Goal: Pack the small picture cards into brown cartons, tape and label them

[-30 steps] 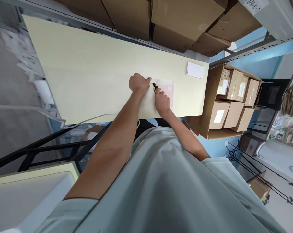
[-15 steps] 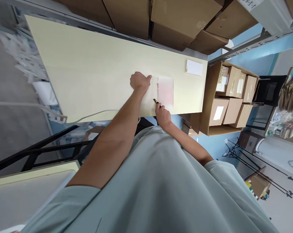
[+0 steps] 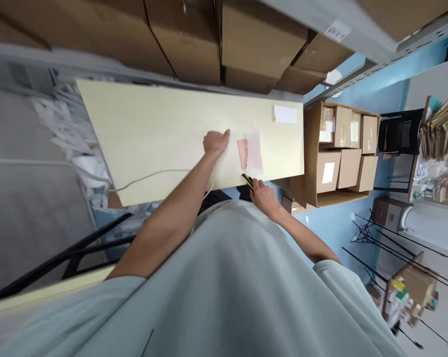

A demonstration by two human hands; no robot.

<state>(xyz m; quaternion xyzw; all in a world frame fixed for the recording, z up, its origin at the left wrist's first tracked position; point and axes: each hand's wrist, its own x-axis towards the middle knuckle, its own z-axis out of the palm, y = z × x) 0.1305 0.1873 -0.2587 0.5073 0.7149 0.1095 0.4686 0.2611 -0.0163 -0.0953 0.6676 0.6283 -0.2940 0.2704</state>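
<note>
My right hand (image 3: 264, 195) is closed around a black and yellow utility knife (image 3: 248, 181), its blade end just off the near edge of the pale yellow board (image 3: 160, 129). On the board lies a pale pinkish, translucent sheet (image 3: 255, 152). Along its left side a narrow copper-coloured strip (image 3: 242, 153) shows, with an uneven edge between them. My left hand (image 3: 215, 142) rests on the board left of the strip, fingers curled under and thumb sticking out. What those fingers hold, if anything, is hidden.
A small white box (image 3: 285, 114) lies near the board's far right corner. A thin white cable (image 3: 153, 174) crosses the near left part. Cardboard boxes (image 3: 263, 44) stand on a shelf behind. An open carton (image 3: 310, 153) with several smaller boxes stands at the right.
My right hand has drawn the knife back toward me, off the pinkish sheet. A copper-coloured strip now shows at the sheet's left side. The view has shifted; my left hand keeps its pose.
</note>
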